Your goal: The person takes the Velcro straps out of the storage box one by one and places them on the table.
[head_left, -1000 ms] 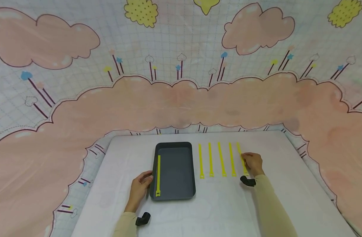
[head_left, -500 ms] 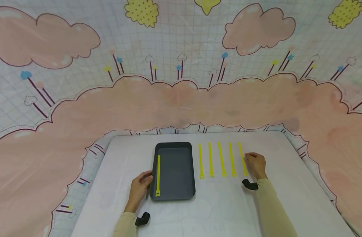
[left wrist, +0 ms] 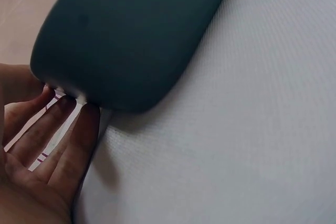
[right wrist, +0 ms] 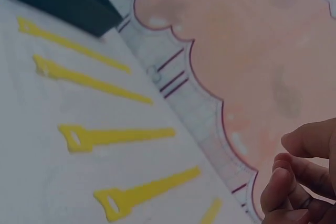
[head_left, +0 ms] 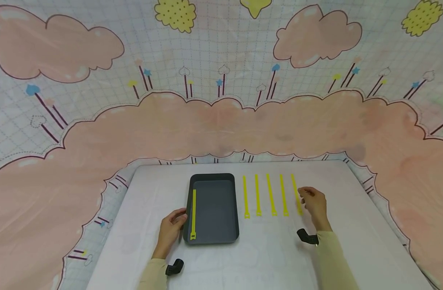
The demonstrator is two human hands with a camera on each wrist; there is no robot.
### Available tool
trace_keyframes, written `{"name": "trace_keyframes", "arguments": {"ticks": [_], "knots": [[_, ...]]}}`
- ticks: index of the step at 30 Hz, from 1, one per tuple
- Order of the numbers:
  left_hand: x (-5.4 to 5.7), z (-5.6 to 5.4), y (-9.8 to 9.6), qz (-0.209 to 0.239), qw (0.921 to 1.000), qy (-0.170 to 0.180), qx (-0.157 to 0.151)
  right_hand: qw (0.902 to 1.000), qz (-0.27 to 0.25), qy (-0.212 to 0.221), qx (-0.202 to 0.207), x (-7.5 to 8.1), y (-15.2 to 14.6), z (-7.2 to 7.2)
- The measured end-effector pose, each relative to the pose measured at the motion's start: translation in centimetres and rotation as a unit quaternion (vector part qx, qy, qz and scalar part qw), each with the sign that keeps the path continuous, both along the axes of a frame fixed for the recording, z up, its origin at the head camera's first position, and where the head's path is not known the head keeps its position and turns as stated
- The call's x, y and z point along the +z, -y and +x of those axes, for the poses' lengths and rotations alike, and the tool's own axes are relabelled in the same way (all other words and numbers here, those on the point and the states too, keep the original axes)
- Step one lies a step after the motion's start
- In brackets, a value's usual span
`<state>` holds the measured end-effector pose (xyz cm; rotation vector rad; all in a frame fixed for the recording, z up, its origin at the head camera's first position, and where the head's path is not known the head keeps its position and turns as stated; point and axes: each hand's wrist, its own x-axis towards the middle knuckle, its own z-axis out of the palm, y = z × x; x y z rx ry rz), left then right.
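Note:
My left hand (head_left: 170, 231) touches the left side of a dark grey tray (head_left: 217, 213) in the head view. In the left wrist view its fairly straight fingers (left wrist: 65, 156) meet the tray's outer wall (left wrist: 126, 40). One yellow cable strap (head_left: 194, 213) lies lengthwise inside the tray, near the left wall. My right hand (head_left: 315, 205) hovers loosely curled by the rightmost yellow cable strap (head_left: 295, 183), covering part of it. Nothing shows between its thumb and fingers in the right wrist view (right wrist: 307, 177).
Several more yellow cable straps (head_left: 270, 195) lie in a spaced row on the white table (head_left: 257, 257), right of the tray. Each has a slotted head at its near end. A cloud-patterned cloth (head_left: 221, 125) hangs behind. Black wrist-worn devices (head_left: 307, 237) sit at both wrists.
My right hand has drawn back slightly rightward from the rightmost cable strap, which now lies on the table out of its fingers. My left hand and the tray stay put.

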<state>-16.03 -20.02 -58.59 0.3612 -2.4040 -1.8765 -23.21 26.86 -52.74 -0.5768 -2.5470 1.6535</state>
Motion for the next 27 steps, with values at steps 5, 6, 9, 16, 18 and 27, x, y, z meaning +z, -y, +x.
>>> {"name": "trace_keyframes", "arguments": {"ticks": [5,6,9,16,18,27], "knots": [[0.1,0.0,0.0,-0.002,1.0,0.009,0.001,0.9994,-0.015,-0.028,0.013,1.2,1.3,1.3],[0.1,0.0,0.0,-0.004,0.9999,0.01,0.001,0.9992,-0.016,-0.032,0.015,1.5,1.6,1.5],[0.1,0.0,0.0,-0.004,0.9999,0.014,0.0,0.9983,-0.021,-0.048,0.027,2.1,2.7,2.0],[0.2,0.0,0.0,0.0,0.9999,0.01,-0.002,0.9954,-0.036,-0.057,0.068,2.9,5.7,2.9],[0.3,0.0,-0.1,0.001,1.0,0.009,-0.003,0.9942,-0.032,-0.061,0.083,3.1,6.4,3.1],[0.0,-0.1,-0.1,-0.004,0.9999,0.01,-0.001,0.9868,-0.049,-0.093,0.123,4.0,9.6,4.1]]}}
